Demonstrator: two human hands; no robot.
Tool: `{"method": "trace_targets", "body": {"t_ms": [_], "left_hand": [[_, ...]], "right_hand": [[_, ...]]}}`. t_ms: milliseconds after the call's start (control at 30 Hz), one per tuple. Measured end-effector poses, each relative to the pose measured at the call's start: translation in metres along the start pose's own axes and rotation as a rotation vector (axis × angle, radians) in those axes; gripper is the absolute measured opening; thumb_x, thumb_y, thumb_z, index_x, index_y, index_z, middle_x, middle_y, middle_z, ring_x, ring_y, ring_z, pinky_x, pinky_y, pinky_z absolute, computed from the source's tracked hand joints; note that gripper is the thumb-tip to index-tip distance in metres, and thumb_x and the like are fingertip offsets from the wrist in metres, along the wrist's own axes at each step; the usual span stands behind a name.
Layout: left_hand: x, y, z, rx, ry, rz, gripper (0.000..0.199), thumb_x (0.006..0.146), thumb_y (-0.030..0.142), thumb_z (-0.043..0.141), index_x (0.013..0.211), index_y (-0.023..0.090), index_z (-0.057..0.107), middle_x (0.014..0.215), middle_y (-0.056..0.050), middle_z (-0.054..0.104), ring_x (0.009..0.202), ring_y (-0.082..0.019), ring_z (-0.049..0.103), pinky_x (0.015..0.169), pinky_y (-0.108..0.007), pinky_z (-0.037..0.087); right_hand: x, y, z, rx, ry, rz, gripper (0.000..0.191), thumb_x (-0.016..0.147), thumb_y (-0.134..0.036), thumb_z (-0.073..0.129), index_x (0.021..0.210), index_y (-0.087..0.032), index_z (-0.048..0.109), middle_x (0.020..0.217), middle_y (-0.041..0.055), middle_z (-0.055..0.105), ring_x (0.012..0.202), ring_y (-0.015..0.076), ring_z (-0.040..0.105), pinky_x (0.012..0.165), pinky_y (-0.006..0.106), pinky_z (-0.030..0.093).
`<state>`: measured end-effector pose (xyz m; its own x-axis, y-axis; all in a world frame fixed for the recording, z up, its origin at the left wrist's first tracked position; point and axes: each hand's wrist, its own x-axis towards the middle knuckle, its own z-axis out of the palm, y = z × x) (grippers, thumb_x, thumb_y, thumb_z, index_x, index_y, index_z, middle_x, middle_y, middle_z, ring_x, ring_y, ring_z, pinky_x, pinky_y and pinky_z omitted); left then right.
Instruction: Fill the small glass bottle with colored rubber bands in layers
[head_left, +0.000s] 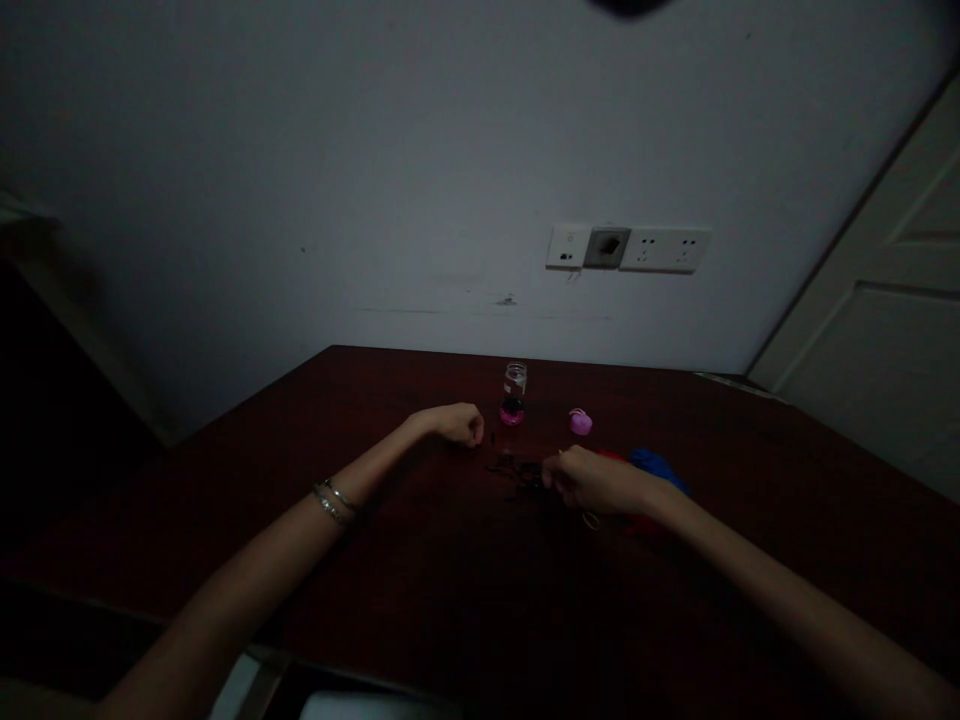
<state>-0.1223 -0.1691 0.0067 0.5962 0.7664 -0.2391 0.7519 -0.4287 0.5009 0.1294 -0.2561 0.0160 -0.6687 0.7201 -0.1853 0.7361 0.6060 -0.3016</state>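
Note:
My left hand (459, 424) rests on the dark red table in a closed fist, left of a clear jar (514, 392); whether anything is inside the fingers is hidden. Pink and dark contents lie at the bottom of the upright, open-topped jar. My right hand (581, 478) is closed, fingertips down at a scatter of small dark, thin pieces (504, 466) too dim to name. What its fingers pinch cannot be made out. A yellowish ring (591, 521) shows just below this hand. Behind it sits a small pink-purple object (580, 421) with a loop on top.
A blue bundle (657, 467) and something red (641, 524) lie partly hidden behind my right wrist and forearm. The table (360, 400) meets a pale wall with socket plates (664, 250). A panelled door (885, 300) stands at the right.

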Motion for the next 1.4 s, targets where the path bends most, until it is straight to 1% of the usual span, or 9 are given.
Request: {"method": "trace_targets", "body": {"t_ms": [133,233,367,567,733,933,1167,1267,1400], "left_hand": [[0.000,0.014,0.009,0.020,-0.006,0.026,0.018,0.058,0.007,0.053,0.071,0.012,0.065,0.063,0.000,0.061,0.058,-0.010,0.052,0.053,-0.020,0.037],[-0.001,0.026,0.013,-0.026,-0.010,0.109,0.020,0.061,0.007,0.054,0.077,0.012,0.065,0.067,0.000,0.061,0.060,-0.009,0.053,0.055,-0.019,0.037],[-0.007,0.039,0.013,-0.039,0.017,0.202,0.022,0.067,0.016,0.058,0.088,0.012,0.065,0.071,0.000,0.060,0.063,-0.010,0.053,0.057,-0.019,0.038],[-0.026,0.057,0.023,0.092,0.039,0.321,0.048,0.065,0.040,0.069,0.104,0.013,0.060,0.093,-0.006,0.059,0.080,-0.015,0.055,0.067,-0.022,0.040],[-0.033,0.064,0.039,0.185,0.055,0.318,0.057,0.062,0.052,0.068,0.104,0.015,0.057,0.095,-0.007,0.057,0.084,-0.018,0.053,0.070,-0.025,0.040],[-0.037,0.057,0.036,0.000,0.152,0.311,0.043,0.070,0.029,0.063,0.108,0.012,0.055,0.090,-0.005,0.058,0.075,-0.013,0.052,0.065,-0.023,0.040],[-0.017,0.019,0.035,-0.266,0.453,0.147,0.029,0.074,0.019,0.052,0.101,0.013,0.058,0.077,-0.001,0.057,0.065,-0.010,0.049,0.058,-0.021,0.039],[-0.006,0.002,0.035,-0.290,0.575,0.115,0.035,0.072,0.025,0.058,0.104,0.013,0.056,0.082,-0.002,0.056,0.066,-0.009,0.048,0.059,-0.022,0.040],[0.013,-0.006,0.035,-0.356,0.652,0.112,0.051,0.067,0.032,0.067,0.111,0.012,0.051,0.088,-0.004,0.054,0.068,-0.010,0.047,0.061,-0.024,0.041]], "right_hand": [[0.008,-0.009,0.005,0.089,0.060,-0.044,0.028,0.064,-0.004,0.047,0.085,-0.016,0.062,0.069,0.0004,0.060,0.057,0.0095,0.050,0.050,0.019,0.030],[0.011,-0.013,0.008,0.136,0.141,-0.080,0.025,0.068,-0.006,0.047,0.086,-0.016,0.062,0.070,0.0003,0.058,0.058,0.0097,0.050,0.052,0.020,0.034],[0.005,-0.008,0.006,0.185,0.201,-0.127,0.032,0.068,-0.012,0.056,0.100,-0.016,0.061,0.091,0.0045,0.055,0.069,0.0114,0.052,0.060,0.022,0.041],[-0.009,-0.004,0.000,0.160,0.060,-0.132,0.053,0.064,-0.027,0.068,0.116,-0.022,0.055,0.112,0.0065,0.048,0.090,0.0175,0.053,0.077,0.029,0.044],[0.001,-0.011,0.003,0.023,0.026,-0.097,0.040,0.065,-0.020,0.062,0.105,-0.021,0.058,0.105,0.0059,0.051,0.080,0.0156,0.054,0.068,0.025,0.042],[0.021,-0.012,0.005,-0.015,0.051,-0.149,0.026,0.064,-0.011,0.055,0.088,-0.017,0.062,0.089,0.0053,0.060,0.074,0.0148,0.055,0.062,0.023,0.038],[0.032,-0.005,0.002,0.081,0.046,-0.144,0.020,0.061,-0.009,0.055,0.078,-0.014,0.065,0.072,0.0014,0.061,0.060,0.0103,0.052,0.053,0.020,0.035],[0.034,-0.003,-0.005,0.179,0.073,-0.158,0.020,0.061,-0.010,0.054,0.076,-0.013,0.066,0.067,0.0012,0.061,0.058,0.0100,0.052,0.052,0.020,0.036],[0.038,0.003,-0.022,0.275,0.129,-0.141,0.021,0.061,-0.012,0.054,0.078,-0.012,0.067,0.065,0.0018,0.061,0.058,0.0110,0.053,0.052,0.021,0.037]]}}
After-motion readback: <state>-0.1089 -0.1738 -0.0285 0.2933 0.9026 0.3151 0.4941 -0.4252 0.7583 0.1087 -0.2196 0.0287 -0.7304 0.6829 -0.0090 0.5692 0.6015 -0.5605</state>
